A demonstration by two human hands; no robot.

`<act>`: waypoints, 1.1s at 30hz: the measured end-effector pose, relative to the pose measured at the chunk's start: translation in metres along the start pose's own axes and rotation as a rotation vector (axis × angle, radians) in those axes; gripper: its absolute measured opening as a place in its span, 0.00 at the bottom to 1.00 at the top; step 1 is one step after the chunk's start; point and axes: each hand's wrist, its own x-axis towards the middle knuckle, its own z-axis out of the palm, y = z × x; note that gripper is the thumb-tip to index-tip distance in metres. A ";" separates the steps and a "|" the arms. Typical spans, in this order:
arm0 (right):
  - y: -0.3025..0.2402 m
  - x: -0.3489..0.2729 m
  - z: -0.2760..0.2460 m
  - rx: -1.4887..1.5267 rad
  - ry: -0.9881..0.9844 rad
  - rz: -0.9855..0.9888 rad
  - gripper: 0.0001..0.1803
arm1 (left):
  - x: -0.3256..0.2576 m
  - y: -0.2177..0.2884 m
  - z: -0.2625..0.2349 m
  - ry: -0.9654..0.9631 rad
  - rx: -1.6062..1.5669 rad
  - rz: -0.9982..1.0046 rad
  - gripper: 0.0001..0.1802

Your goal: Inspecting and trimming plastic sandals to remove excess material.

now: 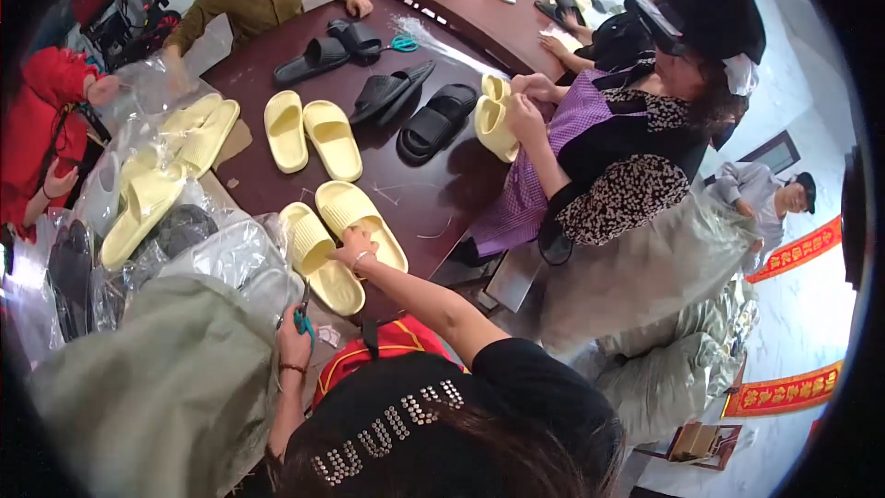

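At the near table edge my left hand (pixel 294 347) is closed round scissors (pixel 305 325) with teal handles, blades pointing away from me. My right hand (pixel 355 247) reaches across to a pair of pale yellow slide slippers, its fingers closed at the inner edges where the two meet. The left yellow slipper (pixel 339 290) lies toe away, and the right yellow slipper (pixel 383 238) rests just beyond the hand. Which of the two the fingertips grip is partly hidden. Another yellow pair (pixel 333 140) stands farther off on the dark red table (pixel 415 198).
Black slippers (pixel 437 124) and a second pair of teal scissors (pixel 402 43) lie farther back. On the left are bagged slippers (pixel 147 207) and a grey-green sack (pixel 157 387). A co-worker in a purple checked apron (pixel 572 124) holds yellow slippers at right; others stand around.
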 end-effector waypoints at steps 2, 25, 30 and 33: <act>-0.005 0.008 0.028 -0.050 0.270 -0.039 0.31 | -0.003 -0.004 0.001 0.009 -0.015 -0.010 0.28; 0.097 -0.050 -0.012 0.119 0.230 -0.481 0.14 | 0.005 0.000 0.003 -0.116 -0.471 -0.071 0.22; 0.107 -0.069 -0.029 -0.059 0.229 -0.583 0.12 | -0.003 0.037 -0.009 -0.355 -0.790 -0.245 0.20; 0.103 -0.078 -0.042 -0.095 0.146 -0.448 0.12 | -0.003 0.040 -0.008 -0.277 -0.415 -0.060 0.20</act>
